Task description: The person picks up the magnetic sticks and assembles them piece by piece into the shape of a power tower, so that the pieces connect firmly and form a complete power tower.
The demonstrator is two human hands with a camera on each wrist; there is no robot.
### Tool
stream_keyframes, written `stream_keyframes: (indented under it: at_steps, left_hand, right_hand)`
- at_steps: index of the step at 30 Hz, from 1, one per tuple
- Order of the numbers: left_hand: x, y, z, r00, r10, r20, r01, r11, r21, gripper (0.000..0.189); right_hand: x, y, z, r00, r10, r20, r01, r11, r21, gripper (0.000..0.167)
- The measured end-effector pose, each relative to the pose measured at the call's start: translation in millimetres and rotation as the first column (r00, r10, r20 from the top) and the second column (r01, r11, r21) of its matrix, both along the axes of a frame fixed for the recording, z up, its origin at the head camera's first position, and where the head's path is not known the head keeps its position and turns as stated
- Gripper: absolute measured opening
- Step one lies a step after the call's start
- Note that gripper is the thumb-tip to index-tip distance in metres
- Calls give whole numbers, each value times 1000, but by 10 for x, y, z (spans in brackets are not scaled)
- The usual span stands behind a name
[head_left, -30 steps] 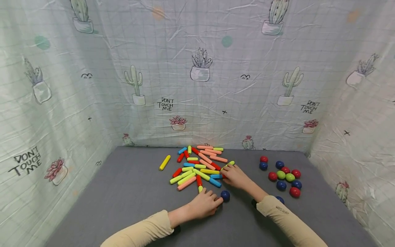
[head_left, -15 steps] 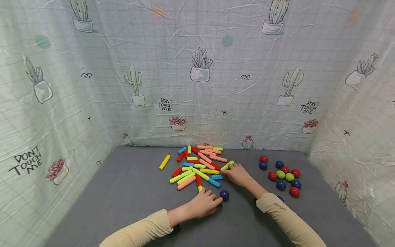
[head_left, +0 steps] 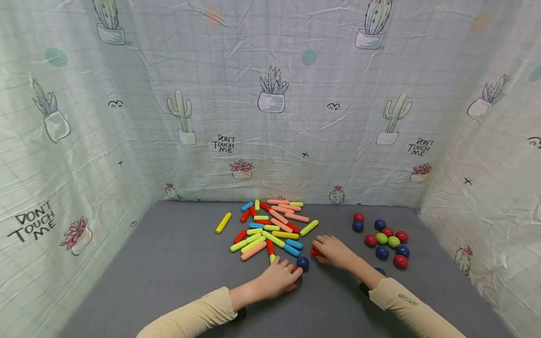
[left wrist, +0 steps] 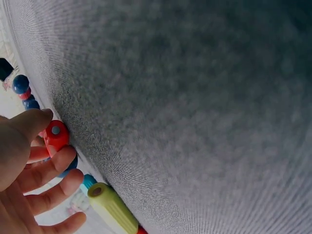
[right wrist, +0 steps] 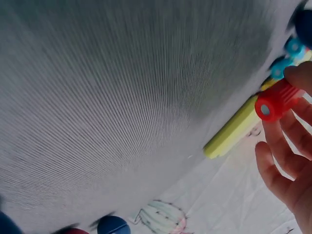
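Observation:
Between thumb and fingertips, my left hand [head_left: 274, 279] pinches a red magnetic rod [left wrist: 56, 136] with a grey metal dot on its end. A dark blue ball [head_left: 303, 263] sits right at that rod's far side in the head view. My right hand [head_left: 334, 251], just right of the ball, pinches another short red magnetic rod [right wrist: 278, 100], whose metal tip faces its wrist camera. A long yellow-green rod [head_left: 309, 228] lies just beyond the right hand. A short yellow-green rod [left wrist: 112, 207] lies by the left fingers, its far end meeting something red.
Salmon rods [head_left: 297, 218], blue rods [head_left: 292, 250] and several other rods form a loose pile beyond the hands. One yellow rod [head_left: 223, 223] lies apart to the left. Red, green and blue balls [head_left: 382, 252] cluster at the right. A patterned curtain [head_left: 270, 141] surrounds the grey table [head_left: 177, 263].
My right hand has drawn back from the yellow-green rod at the pile's edge and now holds a red rod. The blue ball has shifted slightly left; my left hand stays almost in place.

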State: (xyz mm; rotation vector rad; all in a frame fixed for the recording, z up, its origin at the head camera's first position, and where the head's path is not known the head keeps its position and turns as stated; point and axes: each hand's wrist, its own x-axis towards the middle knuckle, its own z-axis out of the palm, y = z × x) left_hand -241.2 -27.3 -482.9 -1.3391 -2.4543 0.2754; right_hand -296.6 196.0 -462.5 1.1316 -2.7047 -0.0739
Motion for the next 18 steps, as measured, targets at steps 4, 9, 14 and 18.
stream_keyframes:
  at_steps: [4, 9, 14, 18]
  left_hand:
    - [-4, -5, -22, 1000, -3, -22, 3, 1000, -3, 30]
    - [2, 9, -26, 1000, 3, -1, -3, 1000, -15, 33]
    - [3, 23, -5, 1000, -16, 16, 16, 1000, -11, 34]
    - [-18, 13, 12, 999, -38, 5, 38, 999, 14, 30]
  right_hand:
    - [121, 9, -18, 997, 28, 70, -28, 1000, -1, 27]
    - [187, -33, -49, 982, 41, 186, -37, 999, -26, 26]
    - [188, -78, -77, 976, 33, 216, -21, 998, -59, 22]
    - [168, -98, -81, 979, 38, 199, -25, 997, -70, 23]
